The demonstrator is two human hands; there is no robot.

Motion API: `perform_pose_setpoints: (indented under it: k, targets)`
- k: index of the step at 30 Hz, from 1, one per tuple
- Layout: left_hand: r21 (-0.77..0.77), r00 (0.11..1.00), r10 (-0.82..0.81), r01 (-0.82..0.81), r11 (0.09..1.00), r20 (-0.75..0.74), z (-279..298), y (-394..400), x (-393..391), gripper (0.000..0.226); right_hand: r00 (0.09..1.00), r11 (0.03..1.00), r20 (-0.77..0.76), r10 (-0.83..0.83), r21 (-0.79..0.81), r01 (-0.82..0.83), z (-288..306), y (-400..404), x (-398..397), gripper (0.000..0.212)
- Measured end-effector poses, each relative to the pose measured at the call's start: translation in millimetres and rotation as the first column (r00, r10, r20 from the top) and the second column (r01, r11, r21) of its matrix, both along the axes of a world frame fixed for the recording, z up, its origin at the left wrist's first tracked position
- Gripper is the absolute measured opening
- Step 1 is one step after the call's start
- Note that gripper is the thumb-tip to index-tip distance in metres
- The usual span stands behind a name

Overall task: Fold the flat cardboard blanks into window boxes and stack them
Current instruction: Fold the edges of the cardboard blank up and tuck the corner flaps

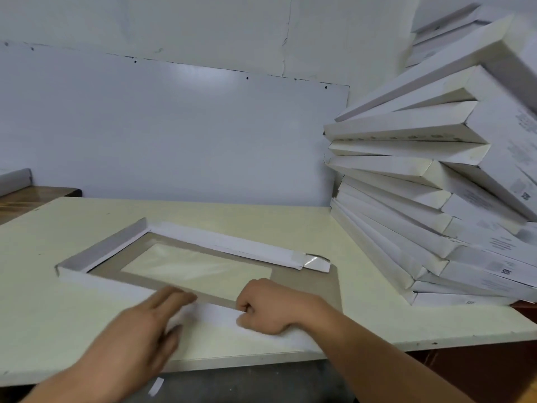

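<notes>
At the far left, at nine o'clock, a brown wooden surface (35, 197) carries the grey corner of another box. On the pale cream bench (261, 216) the cardboard blank (305, 282) lies at centre, partly formed: its left end wall (104, 245) stands up at ten o'clock, its far flap (226, 244) leans along twelve o'clock, and the clear film window (197, 267) shows the bench through it.

Our left hand (139, 335), at seven o'clock of the blank, is blurred; its fingers look straight and spread, the grip released, lying on or just over the near flap (215, 312). Whether they press it we cannot tell. Our right hand (267, 306), at five o'clock, is a clenched grip, fingers curled, pinching that flap's edge where it meets the grey-brown inner face.

We judge the blank light and fairly stiff, bending cleanly only along its scored creases; the white outer side looks smooth and may slide on the bench. The film looks thin and easily dented, so we would take hold by the flap edges and corners, never across the window. The glossy tape strip (315, 261) at the far flap's right end looks tacky or slick.

At three o'clock, the stack of finished boxes (421, 181) rises slewed and leaning against the white wall (174, 126): flat, long, sharp-cornered, with small printing on their ends.
</notes>
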State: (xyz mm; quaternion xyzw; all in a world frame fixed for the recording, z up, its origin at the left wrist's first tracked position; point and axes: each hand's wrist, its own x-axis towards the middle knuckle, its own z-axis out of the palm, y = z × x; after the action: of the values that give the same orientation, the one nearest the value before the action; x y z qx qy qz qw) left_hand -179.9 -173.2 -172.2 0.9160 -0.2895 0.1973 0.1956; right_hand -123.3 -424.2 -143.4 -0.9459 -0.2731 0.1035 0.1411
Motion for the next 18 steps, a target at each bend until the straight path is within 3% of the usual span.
perform_pose_setpoints:
  k: [4, 8, 10, 12, 15, 18]
  targets:
    - [-0.042, 0.991, -0.050, 0.045, 0.998, -0.124, -15.8, -28.8, -3.9, 0.068, 0.972, 0.936, -0.183, -0.145, 0.294, 0.195, -11.1, 26.0, -7.0, 0.010]
    - [-0.023, 0.983, -0.057, 0.053, 0.998, -0.176, -24.3, -38.7, -1.1, 0.079, 0.895, 0.799, -0.407, -0.181, 0.470, 0.375, -18.8, 41.0, -14.4, 0.041]
    - [0.007, 0.982, -0.042, 0.044, 0.999, -0.182, -24.4, -36.2, 0.7, 0.070, 0.859, 0.773, -0.476, -0.191, 0.466, 0.430, -19.9, 43.1, -17.6, 0.060]
    - [0.011, 0.982, -0.047, 0.050, 0.999, -0.185, -21.0, -29.1, 4.2, 0.059, 0.820, 0.742, -0.552, -0.148, 0.486, 0.462, -18.2, 41.8, -22.7, 0.066]
    - [0.030, 0.980, -0.107, 0.114, 0.993, -0.165, -16.6, -13.2, 13.3, 0.055, 0.842, 0.782, -0.537, -0.052, 0.502, 0.369, -10.4, 28.1, -33.0, 0.056]
    - [0.056, 0.976, -0.152, 0.162, 0.985, -0.157, -10.7, 4.3, 22.9, 0.055, 0.950, 0.939, -0.311, 0.012, 0.330, 0.096, 2.5, 0.1, -40.6, 0.052]
